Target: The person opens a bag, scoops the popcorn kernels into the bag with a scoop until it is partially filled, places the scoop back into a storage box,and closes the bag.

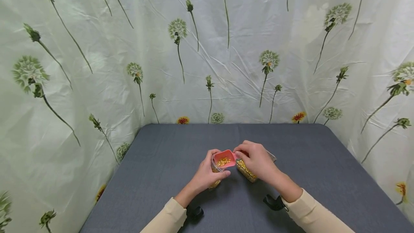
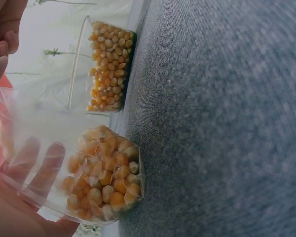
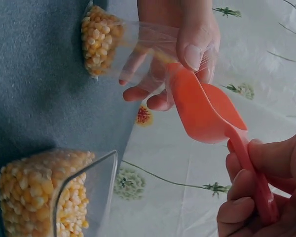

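My right hand (image 1: 258, 159) grips the handle of a pinkish-red scoop (image 3: 197, 108), which holds some corn kernels (image 1: 224, 161) and is tilted at the mouth of a clear plastic bag (image 2: 44, 123). The left hand (image 1: 207, 172) holds that bag by its upper part, the thumb lying near the scoop's lip in the right wrist view. Corn kernels (image 3: 101, 42) fill the bag's lower end, which rests on the table. Beside the bag, under the right hand, stands a clear rectangular container (image 2: 78, 74) with many corn kernels in it.
A grey cloth-covered table (image 1: 181, 143) spreads under both hands. Behind it and along its sides hangs a white curtain (image 1: 200, 64) printed with dandelions. Dark straps (image 1: 274, 202) are worn at both wrists.
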Demonstrator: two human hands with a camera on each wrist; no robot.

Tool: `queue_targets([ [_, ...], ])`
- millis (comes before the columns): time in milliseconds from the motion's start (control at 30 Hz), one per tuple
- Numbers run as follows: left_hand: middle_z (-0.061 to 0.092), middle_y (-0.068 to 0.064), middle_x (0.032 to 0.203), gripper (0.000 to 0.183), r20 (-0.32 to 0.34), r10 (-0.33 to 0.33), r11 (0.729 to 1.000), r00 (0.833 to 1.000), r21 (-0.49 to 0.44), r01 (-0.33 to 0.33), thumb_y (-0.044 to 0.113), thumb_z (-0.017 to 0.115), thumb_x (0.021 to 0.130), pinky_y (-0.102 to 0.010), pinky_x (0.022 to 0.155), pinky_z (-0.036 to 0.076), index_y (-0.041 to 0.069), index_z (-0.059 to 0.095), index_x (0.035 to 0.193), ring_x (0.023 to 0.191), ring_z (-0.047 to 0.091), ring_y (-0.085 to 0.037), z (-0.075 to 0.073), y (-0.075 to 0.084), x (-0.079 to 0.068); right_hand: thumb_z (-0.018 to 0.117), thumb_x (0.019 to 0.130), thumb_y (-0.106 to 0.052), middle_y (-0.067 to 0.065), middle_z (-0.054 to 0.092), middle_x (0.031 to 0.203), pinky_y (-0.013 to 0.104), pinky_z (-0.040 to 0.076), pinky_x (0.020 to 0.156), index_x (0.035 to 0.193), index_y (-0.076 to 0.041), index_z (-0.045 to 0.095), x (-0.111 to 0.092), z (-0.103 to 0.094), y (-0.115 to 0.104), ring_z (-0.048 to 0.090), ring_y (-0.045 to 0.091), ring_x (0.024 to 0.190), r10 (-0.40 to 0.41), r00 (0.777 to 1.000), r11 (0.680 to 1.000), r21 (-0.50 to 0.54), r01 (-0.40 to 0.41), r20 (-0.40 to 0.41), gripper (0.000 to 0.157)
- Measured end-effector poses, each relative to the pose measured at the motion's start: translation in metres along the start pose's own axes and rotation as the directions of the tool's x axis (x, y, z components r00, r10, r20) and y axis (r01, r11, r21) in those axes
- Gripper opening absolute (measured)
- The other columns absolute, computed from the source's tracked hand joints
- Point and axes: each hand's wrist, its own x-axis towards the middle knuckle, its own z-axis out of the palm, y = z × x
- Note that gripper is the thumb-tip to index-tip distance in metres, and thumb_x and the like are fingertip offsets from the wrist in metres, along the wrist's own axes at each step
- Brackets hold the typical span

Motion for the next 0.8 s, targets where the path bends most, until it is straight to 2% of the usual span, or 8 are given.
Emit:
queue_targets([
  [100, 0.060, 0.003, 0.125, 0.080, -0.001, -0.005, 1.000, 1.000, 0.000, 0.005, 0.037, 0.085, 0.082, -0.038, 0.091, 0.048, 0.022, 0.037, 0.143, 0.107, 0.059, -0.016, -0.001, -0.001, 0.000, 0.076, 0.090, -0.008, -0.012, 0.058, 0.081, 0.024, 0.044, 0.056, 0.093, -0.014, 0.077, 0.000, 0.001, -0.002, 0.047, 0.002, 0.062, -0.088, 0.995, 0.995, -0.045, 0.087, -0.037, 0.006],
  [267, 0.058, 0.002, 0.131, 0.086, -0.014, -0.003, 1.000, 1.000, -0.003, 0.003, 0.037, 0.086, 0.080, -0.040, 0.092, 0.048, 0.021, 0.036, 0.148, 0.113, 0.058, -0.017, -0.002, -0.003, 0.001, 0.079, 0.087, -0.007, -0.010, 0.056, 0.081, 0.023, 0.042, 0.056, 0.093, -0.013, 0.077, 0.000, 0.003, -0.004, 0.046, 0.002, 0.062, -0.232, 0.970, 0.968, -0.113, 0.223, -0.076, 0.009],
  [433, 0.059, 0.002, 0.130, 0.079, -0.013, 0.016, 1.000, 1.000, -0.008, -0.016, 0.037, 0.086, 0.080, -0.039, 0.092, 0.049, 0.024, 0.040, 0.143, 0.112, 0.059, -0.017, -0.003, -0.004, 0.001, 0.079, 0.086, -0.005, -0.009, 0.055, 0.081, 0.022, 0.042, 0.056, 0.094, -0.012, 0.076, 0.000, 0.003, 0.000, 0.045, 0.003, 0.064, -0.321, 0.943, 0.943, -0.128, 0.308, -0.092, 0.012],
  [533, 0.060, 0.003, 0.127, 0.075, -0.020, 0.021, 1.000, 1.000, -0.003, -0.021, 0.035, 0.086, 0.081, -0.039, 0.088, 0.050, 0.025, 0.041, 0.140, 0.109, 0.060, -0.017, -0.003, -0.004, 0.000, 0.078, 0.086, -0.003, -0.010, 0.055, 0.082, 0.022, 0.042, 0.056, 0.094, -0.012, 0.076, -0.001, -0.002, 0.002, 0.045, 0.003, 0.064, -0.316, 0.943, 0.946, -0.112, 0.304, -0.103, 0.012],
  [667, 0.061, 0.000, 0.121, 0.071, -0.032, 0.018, 1.000, 0.999, -0.003, -0.018, 0.032, 0.085, 0.082, -0.040, 0.084, 0.050, 0.023, 0.043, 0.138, 0.105, 0.060, -0.018, -0.003, -0.002, 0.000, 0.078, 0.085, -0.001, -0.011, 0.055, 0.082, 0.022, 0.043, 0.055, 0.093, -0.012, 0.076, -0.003, -0.015, 0.004, 0.046, 0.002, 0.064, -0.256, 0.960, 0.964, -0.100, 0.246, -0.111, 0.014],
  [800, 0.061, -0.009, 0.120, 0.067, -0.033, 0.015, 1.000, 0.999, 0.000, -0.015, 0.023, 0.083, 0.085, -0.045, 0.087, 0.050, 0.011, 0.043, 0.138, 0.106, 0.060, -0.023, -0.008, 0.023, -0.007, 0.079, 0.085, -0.001, -0.010, 0.057, 0.082, 0.024, 0.043, 0.056, 0.093, -0.011, 0.076, -0.005, -0.030, 0.012, 0.047, 0.003, 0.064, -0.223, 0.968, 0.971, -0.117, 0.210, -0.112, 0.013],
])
